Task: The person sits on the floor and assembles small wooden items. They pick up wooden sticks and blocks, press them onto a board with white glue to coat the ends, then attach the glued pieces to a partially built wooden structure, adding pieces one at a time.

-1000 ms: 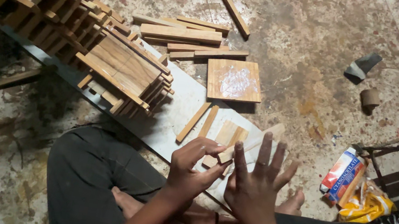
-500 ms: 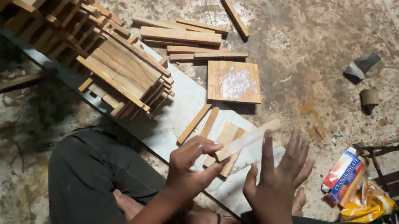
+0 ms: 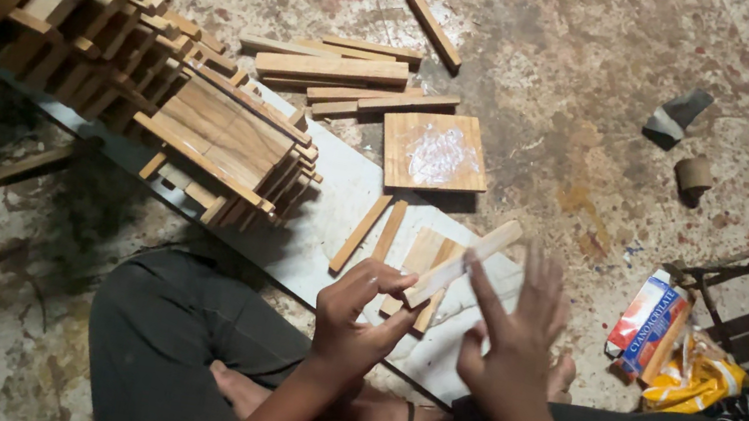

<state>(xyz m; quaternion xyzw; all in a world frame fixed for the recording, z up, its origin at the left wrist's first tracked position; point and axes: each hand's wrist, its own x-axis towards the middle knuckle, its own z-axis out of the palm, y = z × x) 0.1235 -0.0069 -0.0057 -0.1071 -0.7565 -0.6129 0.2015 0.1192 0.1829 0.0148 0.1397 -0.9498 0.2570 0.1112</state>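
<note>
Left hand pinches the low end of a thin wood strip, tilted up over the pale board. Right hand is open, fingers spread, touching the strip.

Person sitting cross-legged on the floor, dark trousers, bare foot showing between the knees. Both forearms reaching forward from the lower edge of view, wrists close together. Left hand curling, thumb and fingers pinching the near end of a thin stick, knuckles facing up. Right hand opening flat, fingers spread and pointing away from the body, palm turning toward the left hand, forefinger lying against the stick just beside the left fingertips. Right wrist bending slightly inward
</note>
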